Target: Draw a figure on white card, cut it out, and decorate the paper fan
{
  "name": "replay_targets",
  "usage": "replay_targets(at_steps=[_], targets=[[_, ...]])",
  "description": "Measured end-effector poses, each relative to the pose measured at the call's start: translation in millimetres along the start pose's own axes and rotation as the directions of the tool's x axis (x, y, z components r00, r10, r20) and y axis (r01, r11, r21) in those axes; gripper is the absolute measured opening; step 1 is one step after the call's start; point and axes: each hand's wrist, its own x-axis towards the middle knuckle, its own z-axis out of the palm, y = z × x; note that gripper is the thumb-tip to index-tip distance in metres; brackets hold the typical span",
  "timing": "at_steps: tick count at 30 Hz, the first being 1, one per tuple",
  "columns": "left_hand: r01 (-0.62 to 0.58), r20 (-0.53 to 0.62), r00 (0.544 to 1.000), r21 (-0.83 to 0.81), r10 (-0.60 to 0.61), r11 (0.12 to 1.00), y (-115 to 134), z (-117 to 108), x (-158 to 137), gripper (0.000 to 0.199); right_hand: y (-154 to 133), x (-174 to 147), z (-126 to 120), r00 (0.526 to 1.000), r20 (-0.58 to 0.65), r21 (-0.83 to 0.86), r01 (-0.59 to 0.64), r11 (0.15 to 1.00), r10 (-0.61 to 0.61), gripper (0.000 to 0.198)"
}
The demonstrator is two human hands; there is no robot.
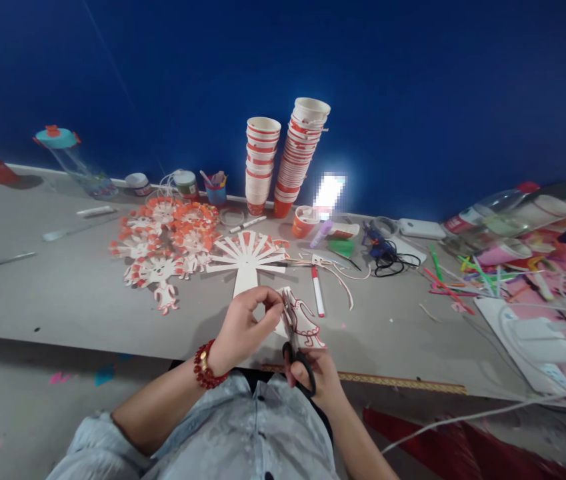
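Black-handled scissors (291, 337), clamped in the right hand's (325, 380) fingers, could nick the red-outlined paper figure (307, 323) if the left hand's (245, 327) fingers, pinching its edge, slip.

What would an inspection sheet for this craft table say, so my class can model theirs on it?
Surface: grey table, patterned strip along part of the near edge.
Job's things: scissors at white paper bearing a red-outlined figure.
Clutter: two cup stacks, orange-and-white paper cutouts, red-and-white marker.
Left hand: fingertips at the paper, beside the scissors; exact grip unclear.
Right hand: holds the scissors.
Cables: black cable bunched on the table; white cable at lower right.
Surroundings: blue wall behind, red cloth at lower right, scraps below the table.
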Motion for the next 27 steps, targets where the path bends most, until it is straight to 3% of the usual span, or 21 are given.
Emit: replay_targets(at_steps=[16,27], targets=[[0.008,-0.002,1.0,0.05,-0.008,0.999,0.0,6.1,-5.9,0.012,2.8,5.4,6.9,0.986,-0.05,0.037,0.163,0.986,-0.161,0.062],[-0.007,-0.008,1.0,0.048,0.007,0.999,-1.0,6.9,-6.7,0.012,3.2,5.5,7.6,0.987,-0.059,0.059,0.155,0.986,-0.151,0.061]])
